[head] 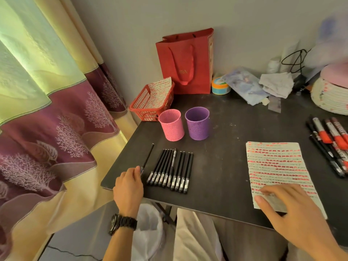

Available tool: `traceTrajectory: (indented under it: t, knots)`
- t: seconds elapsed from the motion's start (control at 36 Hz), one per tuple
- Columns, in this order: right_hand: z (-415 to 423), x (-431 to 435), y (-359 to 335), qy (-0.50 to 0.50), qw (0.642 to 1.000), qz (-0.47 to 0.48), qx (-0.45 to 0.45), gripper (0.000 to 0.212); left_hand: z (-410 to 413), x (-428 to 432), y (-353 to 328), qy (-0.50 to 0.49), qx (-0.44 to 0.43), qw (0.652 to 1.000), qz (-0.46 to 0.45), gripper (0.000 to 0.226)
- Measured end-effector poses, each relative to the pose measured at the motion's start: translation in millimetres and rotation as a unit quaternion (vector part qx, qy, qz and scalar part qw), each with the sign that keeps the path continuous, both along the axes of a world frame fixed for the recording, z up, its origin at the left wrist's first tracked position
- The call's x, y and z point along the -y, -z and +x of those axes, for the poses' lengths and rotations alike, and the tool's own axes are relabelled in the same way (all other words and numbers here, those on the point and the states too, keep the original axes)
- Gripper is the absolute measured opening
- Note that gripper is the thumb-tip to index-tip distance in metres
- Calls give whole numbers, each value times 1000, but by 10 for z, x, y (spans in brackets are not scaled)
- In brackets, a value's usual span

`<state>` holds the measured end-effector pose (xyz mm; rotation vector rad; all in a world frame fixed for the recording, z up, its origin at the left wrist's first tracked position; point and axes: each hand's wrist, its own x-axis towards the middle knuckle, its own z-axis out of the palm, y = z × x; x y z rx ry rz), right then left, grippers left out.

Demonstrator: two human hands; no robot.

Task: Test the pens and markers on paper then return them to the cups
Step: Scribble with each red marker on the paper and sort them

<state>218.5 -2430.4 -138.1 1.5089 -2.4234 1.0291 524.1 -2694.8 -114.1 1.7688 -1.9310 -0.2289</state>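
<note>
While pinching the near end of the lone black pen [147,159] with fingers of the left hand [128,187] at the left edge of the tabletop [222,166], lift straight up to avoid nudging the pen row [170,169] just beside. Keep right hand [293,213] flat on the paper [276,162], with fingers relaxed and grasping nothing, to pin it for the test stroke. Afterwards drop into pink cup [171,126] or purple cup [197,123] behind the row.

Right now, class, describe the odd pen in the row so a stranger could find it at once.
On the dark table, black pens lie in a row before the pink cup and purple cup. The odd pen sits mid-row: pale grey barrel, poking farther toward the cups than its neighbours.
</note>
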Motion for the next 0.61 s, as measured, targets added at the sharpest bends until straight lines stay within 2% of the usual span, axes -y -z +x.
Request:
traceTrajectory:
  t: [0.08,0.17,0.42,0.61]
  knots:
    - [-21,-8,12,-19,1000,-1,-12,30,-16,-4,25,22,18,1000,2,25]
    - [-39,-10,35,-32,999,3,-27,3,-44,5,34,25,28,999,-7,26]
    - [-65,-31,60,-44,999,24,-9,13,-66,18,-10,21,22,999,18,29]
    - [-60,-27,86,-34,999,31,0,5,-162,-56,-151,28,7,999,16,27]
